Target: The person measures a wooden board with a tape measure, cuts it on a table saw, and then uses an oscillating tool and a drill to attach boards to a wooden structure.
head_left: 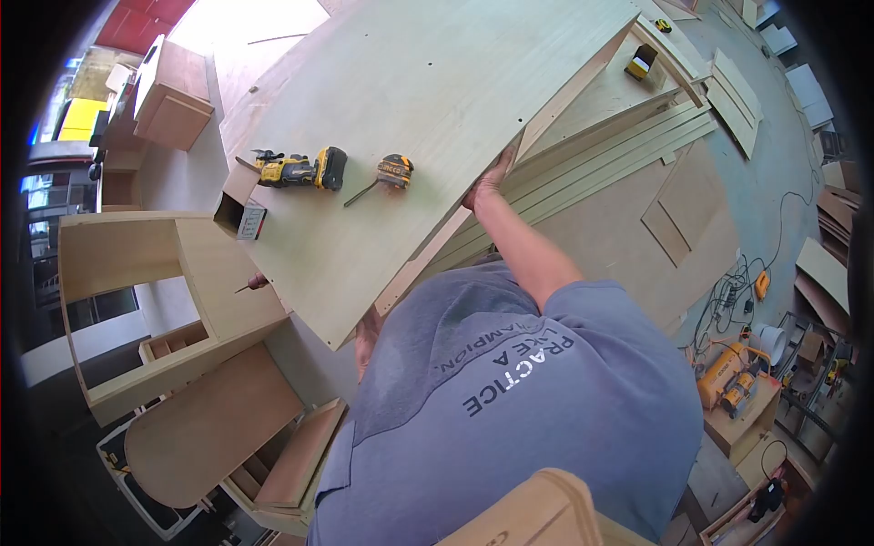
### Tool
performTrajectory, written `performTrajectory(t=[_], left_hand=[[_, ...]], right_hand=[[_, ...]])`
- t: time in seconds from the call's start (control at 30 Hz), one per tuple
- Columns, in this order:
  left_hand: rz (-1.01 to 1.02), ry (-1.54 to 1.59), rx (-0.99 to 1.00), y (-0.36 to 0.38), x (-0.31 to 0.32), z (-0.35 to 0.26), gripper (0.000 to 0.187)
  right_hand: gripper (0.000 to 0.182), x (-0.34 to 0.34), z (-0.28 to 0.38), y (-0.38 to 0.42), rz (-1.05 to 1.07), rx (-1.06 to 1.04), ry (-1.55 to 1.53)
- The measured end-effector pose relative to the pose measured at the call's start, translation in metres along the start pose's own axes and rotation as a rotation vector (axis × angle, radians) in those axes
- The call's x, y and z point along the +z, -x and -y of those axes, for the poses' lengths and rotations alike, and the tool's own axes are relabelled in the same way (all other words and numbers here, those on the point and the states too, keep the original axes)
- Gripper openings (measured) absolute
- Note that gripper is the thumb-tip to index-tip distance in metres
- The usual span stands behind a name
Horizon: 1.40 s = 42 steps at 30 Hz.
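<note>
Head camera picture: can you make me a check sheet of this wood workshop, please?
Surface: large pale plywood panel, tilted, held at its edges.
Job's things: yellow-and-black cordless drill and orange-and-black tape measure lie on the panel.
Clutter: long pale wooden strips beside it; small open box at its corner.
Grippers: right hand grips the panel's edge; left hand at its lower edge, grip hidden.
Cables: tangled dark cables on the floor, right.
Surroundings: pale wooden cabinet left; orange compressor right.
</note>
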<state>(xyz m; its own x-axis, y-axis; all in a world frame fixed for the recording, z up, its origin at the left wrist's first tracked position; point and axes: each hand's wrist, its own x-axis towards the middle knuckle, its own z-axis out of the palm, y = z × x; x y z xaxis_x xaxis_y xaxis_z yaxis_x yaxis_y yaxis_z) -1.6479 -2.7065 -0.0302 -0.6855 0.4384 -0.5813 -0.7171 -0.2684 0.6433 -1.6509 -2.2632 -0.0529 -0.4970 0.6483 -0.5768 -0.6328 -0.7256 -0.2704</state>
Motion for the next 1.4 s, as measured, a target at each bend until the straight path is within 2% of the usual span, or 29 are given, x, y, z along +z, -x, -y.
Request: performTrajectory(t=[0.1,0.27,0.37,0.57,0.67,0.97,1.17,1.3,1.4], left_hand=[[0.002,-0.045,0.047,-0.001,0.002,0.003,0.056],[-0.083,0.153,0.018,-0.001,0.01,0.005,0.054],[-0.075,0.229,-0.01,-0.001,0.01,0.002,0.052],[-0.007,0.238,0.05,-0.01,-0.003,0.006,0.049],[-0.047,0.237,0.054,-0.006,0.001,0.006,0.047],[-0.069,0.232,0.124,-0.005,0.004,0.008,0.044],[-0.058,0.31,0.083,-0.003,0.008,0.003,0.042],[-0.066,0.318,0.072,-0.006,0.009,0.003,0.04],[-0.081,0.302,0.119,-0.004,0.013,0.005,0.039]], right_hand=[[0.112,-0.003,-0.001,-0.003,-0.033,-0.011,0.006],[0.116,-0.002,-0.001,-0.003,-0.073,0.013,0.019],[0.115,-0.002,-0.002,-0.004,-0.021,0.01,-0.009],[0.109,0.003,0.0,0.002,-0.004,-0.021,-0.004],[0.102,0.0,0.0,-0.001,0.01,-0.016,-0.022],[0.103,0.01,0.004,0.011,-0.023,0.002,0.008],[0.104,0.0,-0.001,-0.002,0.037,0.017,-0.046],[0.103,-0.002,-0.002,-0.004,0.005,0.02,-0.038],[0.104,0.007,0.0,0.003,0.017,-0.03,-0.031]])
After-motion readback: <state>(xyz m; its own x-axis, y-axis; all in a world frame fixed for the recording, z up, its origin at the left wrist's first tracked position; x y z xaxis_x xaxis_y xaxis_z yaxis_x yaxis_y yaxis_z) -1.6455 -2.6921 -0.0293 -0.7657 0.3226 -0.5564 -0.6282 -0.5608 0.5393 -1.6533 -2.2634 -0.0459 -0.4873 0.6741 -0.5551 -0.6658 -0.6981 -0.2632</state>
